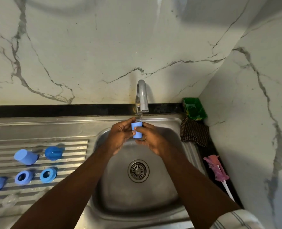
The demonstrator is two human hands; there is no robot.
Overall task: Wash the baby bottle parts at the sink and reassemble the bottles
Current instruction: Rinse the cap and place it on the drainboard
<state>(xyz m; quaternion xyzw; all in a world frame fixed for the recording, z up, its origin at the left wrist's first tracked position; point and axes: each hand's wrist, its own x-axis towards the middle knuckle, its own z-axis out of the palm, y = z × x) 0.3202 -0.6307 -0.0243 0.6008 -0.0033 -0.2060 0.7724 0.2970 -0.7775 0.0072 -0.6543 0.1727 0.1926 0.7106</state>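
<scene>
White marble-veined wall [103, 47] rises behind a stainless-steel sink [153, 204], where a person leans over the basin with both bare forearms reaching in from the bottom of the frame. A striped sleeve [236, 219] shows at the right arm's lower edge. To the left of the basin lies the sink's ribbed drainboard [70, 146], wet in places. A strip of black worktop [54, 110] runs along the foot of the wall and down the right side.

The left hand [120, 134] and the right hand [151, 141] meet above the basin, just under the curved chrome tap [142, 96], and both grip one blue cap [137, 130] between them. The left hand's fingers curl round the cap's left side; the right hand's thumb lies across its front. The cap stands roughly upright, and a thin stream of water [141, 117] falls from the spout onto its upper end. Below the hands sits the round drain strainer [138, 171].

In the right corner, a dark checked cloth [194, 132] hangs over the sink's edge beside a green tub [194, 108]. A pink-headed brush [217, 169] with a white handle lies on the worktop nearer the camera.

On the drainboard, a second blue cap [25, 157] lies on its side beside a darker blue piece [53, 153]. Three blue rings [23, 177] lie in a row below them, and a blurred clear piece [10, 200] sits nearest the front.
</scene>
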